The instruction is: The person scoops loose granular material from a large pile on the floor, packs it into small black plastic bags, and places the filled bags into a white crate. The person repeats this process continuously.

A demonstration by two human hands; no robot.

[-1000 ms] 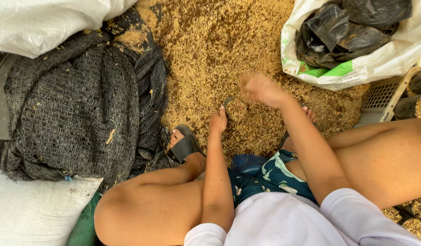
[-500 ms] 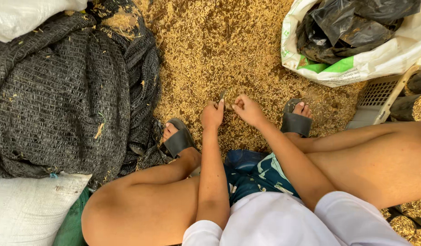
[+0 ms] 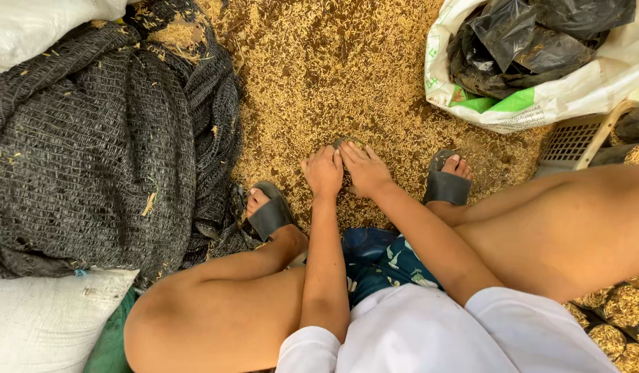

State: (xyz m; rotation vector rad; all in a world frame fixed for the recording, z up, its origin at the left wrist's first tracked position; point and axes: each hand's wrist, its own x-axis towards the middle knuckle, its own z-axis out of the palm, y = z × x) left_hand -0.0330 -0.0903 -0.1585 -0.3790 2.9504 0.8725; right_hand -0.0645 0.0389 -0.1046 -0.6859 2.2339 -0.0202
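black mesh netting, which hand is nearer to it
Left. The left hand rests on the grain nearer the black mesh netting; the right hand lies beside it, farther away.

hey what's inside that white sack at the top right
The white sack holds crumpled black plastic bags with a few husk flecks on them. Whatever lies beneath or inside those bags is covered, so it cannot be seen.

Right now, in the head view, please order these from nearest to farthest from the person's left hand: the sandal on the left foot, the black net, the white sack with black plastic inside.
From the left hand:
1. sandal on the left foot, just below-left.
2. black net, bundled at the far left.
3. white sack, top right corner, beyond the right hand.
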